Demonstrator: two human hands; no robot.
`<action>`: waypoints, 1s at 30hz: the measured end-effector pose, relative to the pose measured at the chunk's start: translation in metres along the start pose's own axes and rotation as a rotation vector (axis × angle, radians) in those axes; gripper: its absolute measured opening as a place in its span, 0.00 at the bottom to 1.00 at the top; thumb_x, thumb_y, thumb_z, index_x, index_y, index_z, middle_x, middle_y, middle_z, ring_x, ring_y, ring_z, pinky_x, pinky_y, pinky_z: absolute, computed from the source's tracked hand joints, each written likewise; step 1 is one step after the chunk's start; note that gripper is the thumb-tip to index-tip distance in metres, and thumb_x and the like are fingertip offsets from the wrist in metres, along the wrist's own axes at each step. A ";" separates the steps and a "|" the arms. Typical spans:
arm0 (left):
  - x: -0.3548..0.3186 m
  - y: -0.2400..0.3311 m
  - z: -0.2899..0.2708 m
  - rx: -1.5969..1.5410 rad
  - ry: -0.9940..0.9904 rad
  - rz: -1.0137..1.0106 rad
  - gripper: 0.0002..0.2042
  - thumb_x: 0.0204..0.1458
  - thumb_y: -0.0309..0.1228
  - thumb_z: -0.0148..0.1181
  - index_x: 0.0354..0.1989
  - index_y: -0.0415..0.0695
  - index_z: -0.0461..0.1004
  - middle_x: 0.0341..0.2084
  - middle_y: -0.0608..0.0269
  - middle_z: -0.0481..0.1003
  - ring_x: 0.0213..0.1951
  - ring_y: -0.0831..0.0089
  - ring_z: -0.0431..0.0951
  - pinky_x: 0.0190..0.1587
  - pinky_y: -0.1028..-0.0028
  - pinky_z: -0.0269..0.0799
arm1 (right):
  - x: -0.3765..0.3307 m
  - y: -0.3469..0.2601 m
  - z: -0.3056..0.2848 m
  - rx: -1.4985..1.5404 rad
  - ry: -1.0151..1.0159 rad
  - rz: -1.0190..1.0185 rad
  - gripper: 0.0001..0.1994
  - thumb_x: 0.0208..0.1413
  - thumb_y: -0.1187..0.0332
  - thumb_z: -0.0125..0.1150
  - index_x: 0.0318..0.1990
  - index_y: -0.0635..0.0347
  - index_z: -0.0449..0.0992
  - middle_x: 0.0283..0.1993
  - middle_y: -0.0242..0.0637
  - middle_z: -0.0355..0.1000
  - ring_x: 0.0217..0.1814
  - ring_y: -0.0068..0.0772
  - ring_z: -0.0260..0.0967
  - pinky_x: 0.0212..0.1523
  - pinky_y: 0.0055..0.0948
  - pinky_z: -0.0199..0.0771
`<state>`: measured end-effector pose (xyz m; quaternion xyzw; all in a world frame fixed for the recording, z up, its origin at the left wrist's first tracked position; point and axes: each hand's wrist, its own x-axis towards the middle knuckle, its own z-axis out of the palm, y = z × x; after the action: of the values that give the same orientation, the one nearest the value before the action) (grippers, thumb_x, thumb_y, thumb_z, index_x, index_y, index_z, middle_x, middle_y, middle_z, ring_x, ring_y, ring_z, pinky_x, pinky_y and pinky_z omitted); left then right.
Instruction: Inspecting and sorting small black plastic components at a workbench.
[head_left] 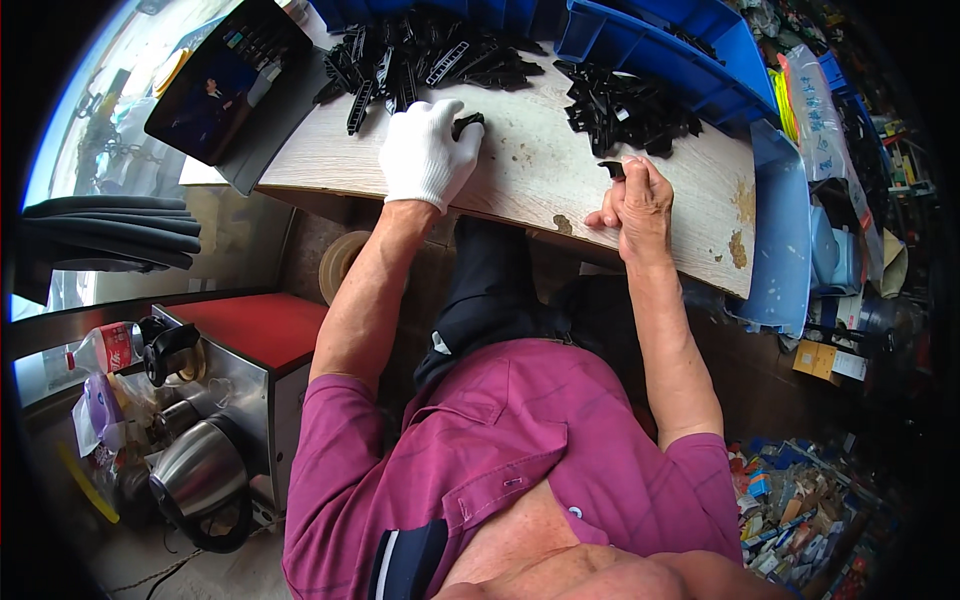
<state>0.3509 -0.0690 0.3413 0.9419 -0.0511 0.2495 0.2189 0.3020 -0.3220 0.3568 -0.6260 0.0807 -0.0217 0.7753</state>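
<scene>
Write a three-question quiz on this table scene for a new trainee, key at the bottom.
1. Which hand wears the white glove?
2. True or false: the right hand pinches a small black part near its fingertips.
3. What stands along the far side of the table, behind the right-hand pile of black parts?
A) a steel kettle
B) a blue bin
C) a soda bottle

Key:
1. The left hand
2. True
3. B
</scene>
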 end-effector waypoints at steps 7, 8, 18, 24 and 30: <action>-0.006 -0.008 0.006 -0.014 0.132 0.002 0.10 0.53 0.38 0.64 0.31 0.45 0.81 0.29 0.53 0.78 0.34 0.54 0.77 0.37 0.60 0.73 | -0.002 -0.002 0.003 -0.008 0.000 0.006 0.15 0.67 0.58 0.53 0.28 0.55 0.67 0.13 0.24 0.54 0.11 0.17 0.54 0.15 0.30 0.78; -0.008 -0.005 0.005 -0.014 0.130 0.004 0.10 0.53 0.38 0.64 0.31 0.45 0.81 0.29 0.53 0.78 0.34 0.54 0.77 0.37 0.60 0.73 | -0.002 -0.002 0.003 -0.029 0.009 0.007 0.15 0.67 0.58 0.53 0.29 0.54 0.66 0.11 0.23 0.51 0.11 0.17 0.52 0.15 0.31 0.78; -0.031 0.040 -0.012 -0.450 0.048 0.104 0.10 0.51 0.32 0.69 0.39 0.42 0.79 0.28 0.54 0.79 0.30 0.56 0.80 0.35 0.64 0.75 | -0.003 -0.001 0.003 0.004 0.057 -0.015 0.15 0.67 0.60 0.50 0.27 0.53 0.65 0.12 0.23 0.49 0.11 0.19 0.53 0.15 0.33 0.78; -0.047 0.094 0.003 -0.902 -0.144 -0.035 0.07 0.54 0.31 0.67 0.38 0.42 0.81 0.29 0.54 0.81 0.28 0.64 0.82 0.32 0.71 0.75 | -0.006 0.003 -0.001 0.076 0.058 -0.102 0.15 0.66 0.61 0.50 0.26 0.56 0.66 0.14 0.26 0.56 0.11 0.19 0.54 0.14 0.29 0.76; -0.042 0.114 0.017 -0.903 -0.182 -0.059 0.08 0.60 0.34 0.60 0.40 0.43 0.81 0.29 0.54 0.80 0.30 0.58 0.82 0.33 0.68 0.75 | -0.009 0.000 0.003 0.045 0.092 -0.085 0.15 0.66 0.63 0.50 0.26 0.57 0.65 0.16 0.26 0.57 0.11 0.18 0.55 0.13 0.27 0.75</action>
<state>0.2988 -0.1794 0.3512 0.7714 -0.1468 0.1121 0.6090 0.2940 -0.3177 0.3584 -0.6098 0.0893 -0.0851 0.7829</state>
